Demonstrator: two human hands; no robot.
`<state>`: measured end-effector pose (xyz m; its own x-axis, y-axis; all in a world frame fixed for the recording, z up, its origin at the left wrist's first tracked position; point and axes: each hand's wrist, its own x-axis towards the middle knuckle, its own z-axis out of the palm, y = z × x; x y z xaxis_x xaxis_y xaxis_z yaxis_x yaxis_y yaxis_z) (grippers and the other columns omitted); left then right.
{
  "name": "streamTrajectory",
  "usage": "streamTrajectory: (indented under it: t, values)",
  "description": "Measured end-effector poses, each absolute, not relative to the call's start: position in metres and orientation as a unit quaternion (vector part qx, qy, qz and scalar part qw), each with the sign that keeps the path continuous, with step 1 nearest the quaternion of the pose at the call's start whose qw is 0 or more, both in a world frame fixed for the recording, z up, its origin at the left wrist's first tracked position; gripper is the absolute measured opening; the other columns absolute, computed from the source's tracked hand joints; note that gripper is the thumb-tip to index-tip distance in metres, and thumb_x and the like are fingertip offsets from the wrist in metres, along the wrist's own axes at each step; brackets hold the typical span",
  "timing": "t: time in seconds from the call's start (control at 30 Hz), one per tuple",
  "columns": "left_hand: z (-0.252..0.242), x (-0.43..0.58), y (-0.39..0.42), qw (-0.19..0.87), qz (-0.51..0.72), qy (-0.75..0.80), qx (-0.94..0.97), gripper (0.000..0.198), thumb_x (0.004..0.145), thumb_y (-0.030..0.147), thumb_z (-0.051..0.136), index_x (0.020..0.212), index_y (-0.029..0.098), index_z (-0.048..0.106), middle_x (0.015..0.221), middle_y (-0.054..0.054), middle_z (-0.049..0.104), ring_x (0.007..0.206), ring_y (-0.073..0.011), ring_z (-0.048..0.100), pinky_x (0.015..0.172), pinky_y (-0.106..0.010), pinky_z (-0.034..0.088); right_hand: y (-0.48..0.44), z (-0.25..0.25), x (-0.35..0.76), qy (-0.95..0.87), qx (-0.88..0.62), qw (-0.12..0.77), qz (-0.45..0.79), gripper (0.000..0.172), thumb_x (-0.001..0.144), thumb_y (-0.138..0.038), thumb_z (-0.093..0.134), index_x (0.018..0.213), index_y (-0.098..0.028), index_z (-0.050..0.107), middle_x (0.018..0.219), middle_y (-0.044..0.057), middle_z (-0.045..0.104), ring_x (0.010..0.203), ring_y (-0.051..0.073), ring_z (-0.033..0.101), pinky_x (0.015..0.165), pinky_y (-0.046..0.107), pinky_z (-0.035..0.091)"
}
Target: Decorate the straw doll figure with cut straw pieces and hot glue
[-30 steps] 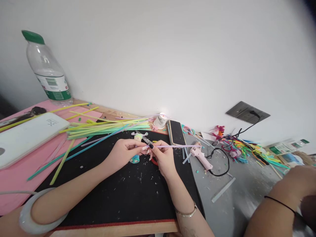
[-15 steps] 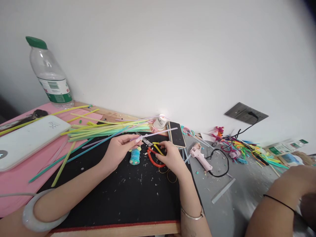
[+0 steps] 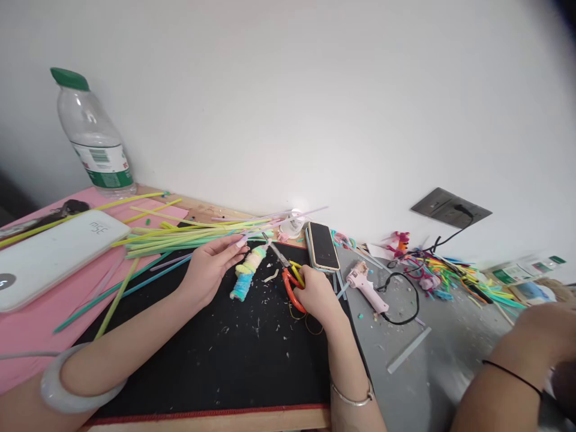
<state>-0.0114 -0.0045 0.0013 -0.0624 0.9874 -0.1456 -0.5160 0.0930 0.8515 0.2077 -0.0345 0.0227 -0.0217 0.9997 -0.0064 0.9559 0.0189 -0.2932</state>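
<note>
At my far left, a white power bank (image 3: pixel 63 255) lies on a pink sheet (image 3: pixel 27 336), and behind it 1 green-capped bottle (image 3: pixel 96 138) stands by the wall. A pale bangle (image 3: pixel 51 384) circles my left forearm. Next come yellow, green and blue fuzzy stems (image 3: pixel 157 242), heaped across the back edge of the black mat (image 3: pixel 216 372).

My left hand (image 3: pixel 210 267) pinches 1 lilac stem (image 3: pixel 316 212) between thumb and fingertips, well off the mat; its free length slants up to the right, passing in front of a small white cup (image 3: pixel 292 223). Just right of that hand, the blue, yellow and green fuzzy figure (image 3: pixel 248 273) lies slantwise on the mat, touched by neither hand.

The scissors (image 3: pixel 286 264) come next, their blades aimed up and left, near the figure's top end. My right hand (image 3: pixel 318 294) is curled on their orange and yellow handles. Beyond it are a phone (image 3: pixel 323 246), a pink glue gun (image 3: pixel 368 288) on the grey surface, a tangle of coloured stems (image 3: pixel 450 276), and another person's arm (image 3: pixel 504 372) at the far right.
</note>
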Motion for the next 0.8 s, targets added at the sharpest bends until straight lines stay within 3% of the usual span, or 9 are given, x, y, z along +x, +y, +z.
streamTrajectory:
  t: [0.1,0.3,0.4,0.53,0.8]
  values:
    - [0.000,-0.014,-0.001,0.615,0.622,0.397,0.281,0.028,0.063,0.027,0.077,0.089,0.019,0.072,0.087,-0.004,0.071,0.085,-0.0157,0.065,0.083,-0.028,0.051,-0.033,0.023,0.209,-0.695,-0.696,0.143,0.107,0.020,0.067,-0.014,0.054,0.060,-0.020,0.036,0.058,-0.002,0.047,0.053,0.011,0.038,0.049,0.022,0.023]
    - [-0.002,-0.015,0.001,0.617,0.626,0.390,0.274,0.029,0.063,0.025,0.077,0.091,0.018,0.072,0.086,-0.004,0.070,0.085,-0.0154,0.064,0.085,-0.028,0.051,-0.030,0.028,0.210,-0.621,-0.738,0.255,0.068,0.037,0.075,-0.045,0.055,0.057,-0.021,0.032,0.051,-0.005,0.038,0.049,0.011,0.033,0.048,0.023,0.024]
    - [-0.002,-0.015,0.001,0.613,0.628,0.393,0.275,0.030,0.063,0.027,0.078,0.091,0.018,0.071,0.085,-0.003,0.070,0.083,-0.0155,0.064,0.082,-0.027,0.051,-0.032,0.030,0.208,-0.646,-0.700,0.289,0.095,0.031,0.076,-0.044,0.054,0.065,-0.021,0.037,0.058,-0.004,0.043,0.055,0.012,0.040,0.052,0.023,0.030]
    - [-0.001,-0.016,0.001,0.619,0.622,0.391,0.279,0.030,0.062,0.027,0.078,0.090,0.018,0.069,0.083,-0.002,0.070,0.082,-0.0144,0.064,0.079,-0.024,0.052,-0.036,0.028,0.201,-0.696,-0.654,0.253,0.151,0.025,0.076,-0.042,0.054,0.083,-0.020,0.046,0.078,0.001,0.054,0.067,0.015,0.049,0.058,0.024,0.035]
    - [0.003,-0.015,-0.002,0.644,0.608,0.381,0.265,0.025,0.063,0.023,0.078,0.085,0.016,0.067,0.080,0.000,0.069,0.078,-0.0134,0.065,0.075,-0.022,0.053,-0.039,0.027,0.188,-0.747,-0.615,0.222,0.123,0.019,0.073,-0.034,0.055,0.070,-0.020,0.042,0.069,-0.003,0.046,0.059,0.011,0.038,0.053,0.022,0.027]
